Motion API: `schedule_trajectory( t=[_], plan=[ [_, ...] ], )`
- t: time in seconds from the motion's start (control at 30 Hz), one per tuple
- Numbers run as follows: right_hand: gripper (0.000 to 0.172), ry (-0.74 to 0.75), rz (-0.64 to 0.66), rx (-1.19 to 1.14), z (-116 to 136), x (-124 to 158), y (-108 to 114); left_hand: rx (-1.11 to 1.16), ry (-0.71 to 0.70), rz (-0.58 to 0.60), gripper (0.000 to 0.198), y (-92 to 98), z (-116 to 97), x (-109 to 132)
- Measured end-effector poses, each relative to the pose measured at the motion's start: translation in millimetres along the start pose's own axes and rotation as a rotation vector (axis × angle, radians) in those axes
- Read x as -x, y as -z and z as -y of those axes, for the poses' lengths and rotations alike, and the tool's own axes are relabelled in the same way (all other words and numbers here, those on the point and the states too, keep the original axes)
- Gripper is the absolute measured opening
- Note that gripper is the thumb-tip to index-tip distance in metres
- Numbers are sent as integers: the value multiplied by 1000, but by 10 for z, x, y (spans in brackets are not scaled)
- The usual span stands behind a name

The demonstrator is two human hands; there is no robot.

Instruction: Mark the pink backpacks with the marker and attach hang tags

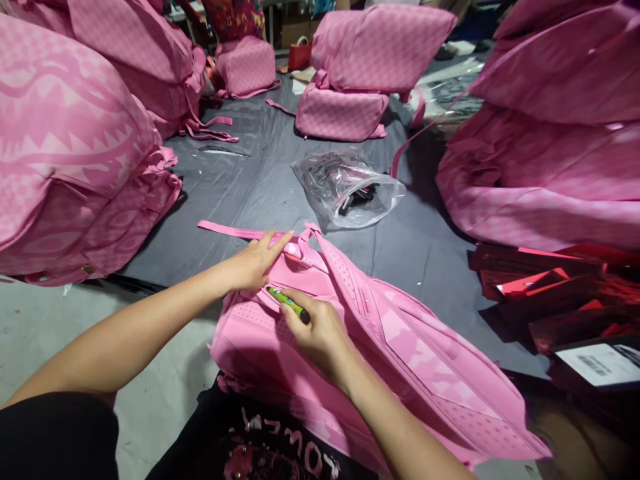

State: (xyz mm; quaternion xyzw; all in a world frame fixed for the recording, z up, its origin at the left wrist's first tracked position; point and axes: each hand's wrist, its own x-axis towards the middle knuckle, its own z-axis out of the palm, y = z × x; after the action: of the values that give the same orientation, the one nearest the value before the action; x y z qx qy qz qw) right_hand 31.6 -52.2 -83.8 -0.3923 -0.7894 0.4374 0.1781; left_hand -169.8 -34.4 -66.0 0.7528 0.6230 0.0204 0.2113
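Observation:
A pink backpack (310, 360) lies tilted across the near table edge and against my body, its padded shoulder straps facing up. My left hand (255, 263) rests on its top end, fingers stretched and spread beside the top loop and a loose pink strap (225, 229). In my right hand (320, 327) is a slim green printed stick with a black end (289, 303); I cannot make out whether it is a marker or a lighter. Its far end points at the backpack panel just below my left fingers.
A clear plastic bag (345, 190) with small dark pieces lies beyond the backpack. Large pink backpacks (65, 133) stand at the left, and more are piled at the right (545, 153) and back. Red and black tags (560, 293) cover the right side of the grey-covered table (240, 180).

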Motion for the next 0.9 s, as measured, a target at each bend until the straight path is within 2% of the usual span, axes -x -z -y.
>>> schedule_trajectory(
  t=[0.1,0.23,0.37,0.5,0.63,0.77,0.9],
  plan=[
    [38,-27,-63,-5,-3,-2,-7,5,0,7,107,4,-11,-1],
    [36,5,7,-62,-14,0,-11,5,-4,4,107,7,-17,-6],
    [37,-24,-59,-8,-1,-6,-8,10,16,8,105,7,-25,-17],
    [35,18,23,-64,-2,-30,-22,0,25,7,104,1,-29,-21],
    [35,12,-33,-72,16,-45,-9,-7,20,8,106,-8,-2,-21],
    [29,88,36,-212,35,-61,27,-14,2,-17,104,-35,43,-37],
    [32,46,-62,-247,12,-92,-35,31,6,-33,103,-61,38,-53]
  ],
)
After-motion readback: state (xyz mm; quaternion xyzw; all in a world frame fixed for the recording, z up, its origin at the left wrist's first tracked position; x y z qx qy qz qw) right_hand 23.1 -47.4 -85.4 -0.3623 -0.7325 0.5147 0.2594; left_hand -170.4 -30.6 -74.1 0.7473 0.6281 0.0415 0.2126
